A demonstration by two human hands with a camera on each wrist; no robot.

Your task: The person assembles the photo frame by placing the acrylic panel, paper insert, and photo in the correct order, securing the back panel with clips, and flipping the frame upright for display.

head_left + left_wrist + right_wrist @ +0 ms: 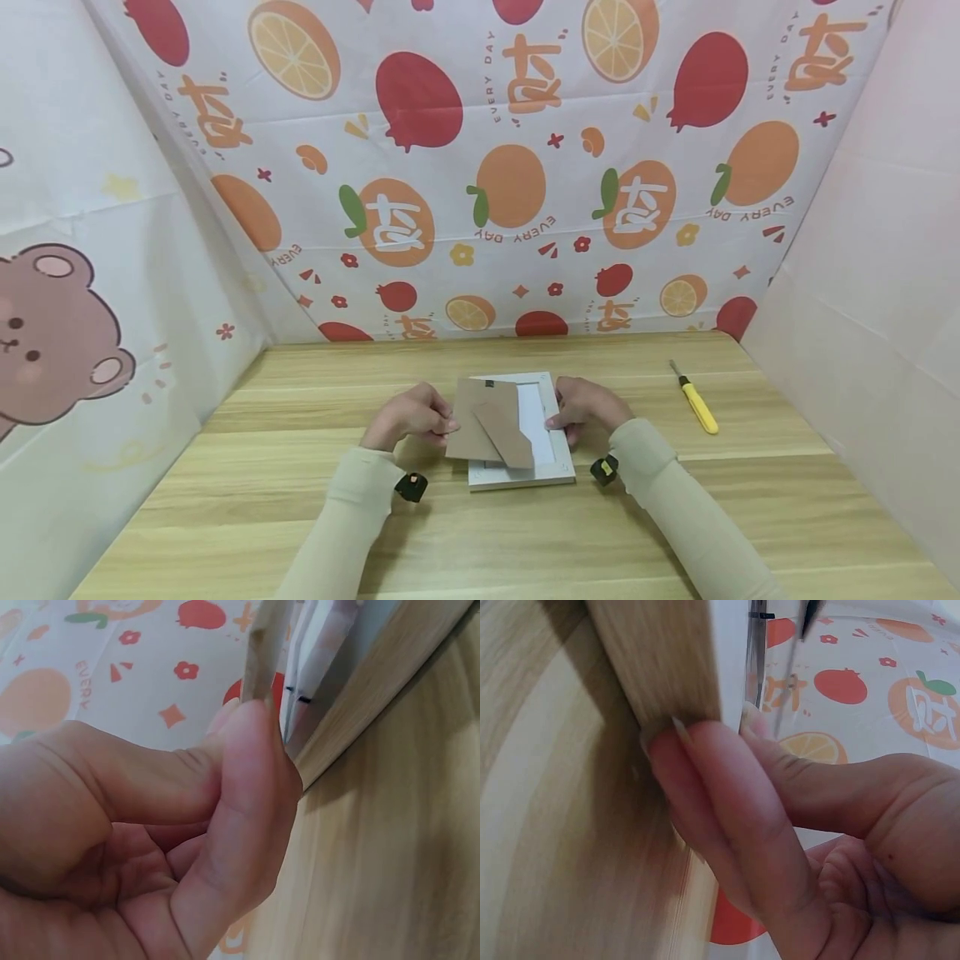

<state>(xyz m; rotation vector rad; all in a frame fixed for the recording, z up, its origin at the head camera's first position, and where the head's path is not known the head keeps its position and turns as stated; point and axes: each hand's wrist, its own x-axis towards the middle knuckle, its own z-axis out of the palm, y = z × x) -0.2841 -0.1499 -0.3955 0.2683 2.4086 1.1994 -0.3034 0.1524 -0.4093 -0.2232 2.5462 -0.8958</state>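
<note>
A white picture frame (521, 479) lies back side up on the table. My left hand (418, 414) pinches the left edge of a brown backing board (468, 425), which has a stand flap (504, 435) on it. The board is raised over the left part of the picture frame. In the left wrist view, the thumb and forefinger of my left hand (225, 795) meet on the board's edge. My right hand (585, 406) grips the frame's right side, thumb on top; in the right wrist view, fingers of my right hand (742, 817) press the frame's side (664, 660).
A screwdriver with a yellow handle (699, 405) lies on the wooden table (300, 467) to the right of the picture frame. A fruit-patterned cloth (480, 192) hangs behind the table, and pale cloths hang at both sides.
</note>
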